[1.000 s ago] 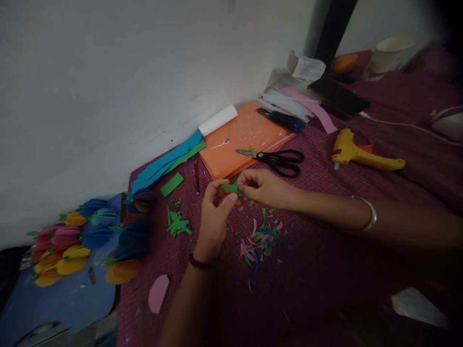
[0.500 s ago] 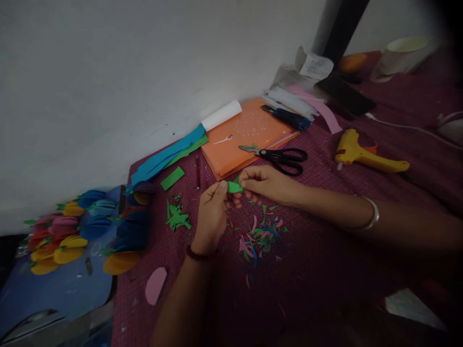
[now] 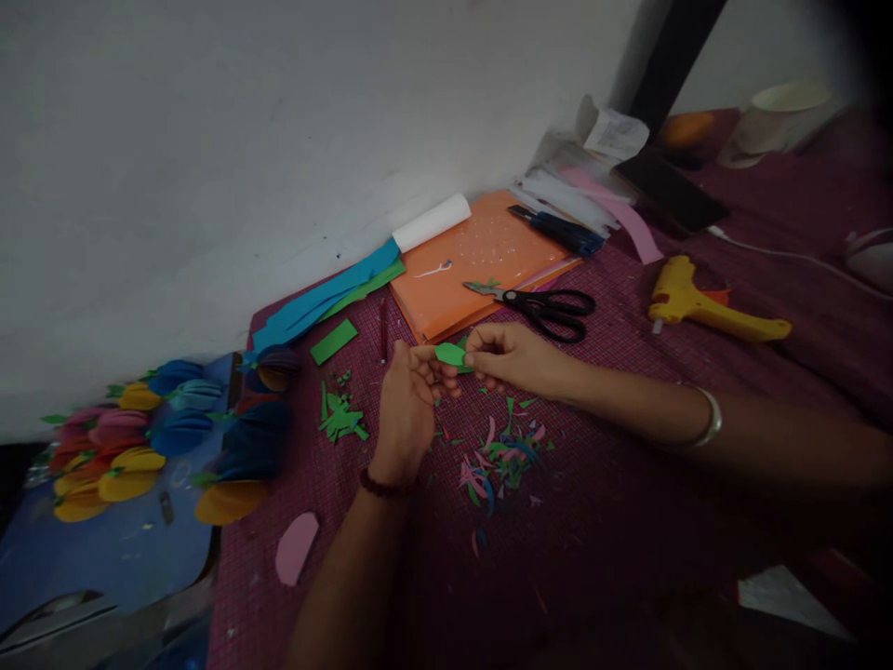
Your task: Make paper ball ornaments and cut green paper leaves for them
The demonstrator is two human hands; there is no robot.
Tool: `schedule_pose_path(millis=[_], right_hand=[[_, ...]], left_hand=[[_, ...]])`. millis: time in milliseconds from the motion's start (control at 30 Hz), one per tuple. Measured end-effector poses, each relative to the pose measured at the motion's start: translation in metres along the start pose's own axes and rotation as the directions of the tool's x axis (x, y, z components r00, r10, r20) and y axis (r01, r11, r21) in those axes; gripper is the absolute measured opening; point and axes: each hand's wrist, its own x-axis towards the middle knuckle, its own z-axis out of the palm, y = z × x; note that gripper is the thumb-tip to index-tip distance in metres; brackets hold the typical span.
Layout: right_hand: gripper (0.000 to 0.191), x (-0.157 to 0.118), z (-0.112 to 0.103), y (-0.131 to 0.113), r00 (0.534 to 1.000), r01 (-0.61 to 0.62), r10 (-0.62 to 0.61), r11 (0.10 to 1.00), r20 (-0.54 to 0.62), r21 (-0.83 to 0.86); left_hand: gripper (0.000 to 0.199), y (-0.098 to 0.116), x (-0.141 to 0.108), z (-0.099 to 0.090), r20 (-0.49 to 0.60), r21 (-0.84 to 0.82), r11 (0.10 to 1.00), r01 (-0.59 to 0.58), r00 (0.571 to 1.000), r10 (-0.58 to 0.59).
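Observation:
A small green paper piece [image 3: 452, 355] is pinched between the thumb and fingers of my right hand [image 3: 513, 358]. Just left of it, my left hand [image 3: 410, 400] is open, its thumb raised and its fingertips close under the green piece; whether they touch it I cannot tell. Black-handled scissors [image 3: 540, 307] lie beyond my right hand, blades on an orange sheet stack [image 3: 446, 302]. Green cut pieces [image 3: 340, 416] lie left of my left hand, and mixed scraps [image 3: 506, 451] lie on the cloth below my hands.
Paper fruit shapes [image 3: 132, 473] cover a blue board [image 3: 164, 558] at left. A green rectangle [image 3: 334, 341], a red pencil [image 3: 383, 330] and blue strips [image 3: 313, 302] lie toward the wall. A yellow glue gun [image 3: 704, 302], a cutter [image 3: 558, 230] and a phone [image 3: 670, 191] are at right.
My left thumb has lifted off the green piece and the left fingers have opened. My right hand still pinches it. The view has shifted slightly.

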Motion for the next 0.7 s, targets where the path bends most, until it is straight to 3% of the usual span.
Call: schedule_pose_path(millis=[133,467,600,700], right_hand=[[0.014,-0.0001,-0.0006,0.0002,1.000,0.003,-0.002,1.000,0.014,-0.026],[0.011,-0.0008,-0.0010,-0.0006,0.999,-0.016,0.013,0.998,0.044,0.054],[0.009,-0.0003,-0.0024,-0.0013,0.997,-0.074,0.068,0.971,0.034,0.227],[0.011,0.0000,-0.0050,-0.0021,0.983,-0.173,0.135,0.899,0.121,0.403]], left_hand=[[0.025,-0.0009,-0.0003,-0.0025,-0.011,0.041,0.998,-0.041,0.999,0.042],[0.018,-0.0022,0.0009,-0.0025,-0.026,0.071,0.996,-0.045,0.999,0.047],[0.012,-0.0023,-0.0002,-0.0028,0.083,-0.010,1.000,-0.014,0.996,0.014],[0.020,-0.0015,-0.0020,-0.0042,0.219,-0.033,0.999,0.003,0.976,0.004]])
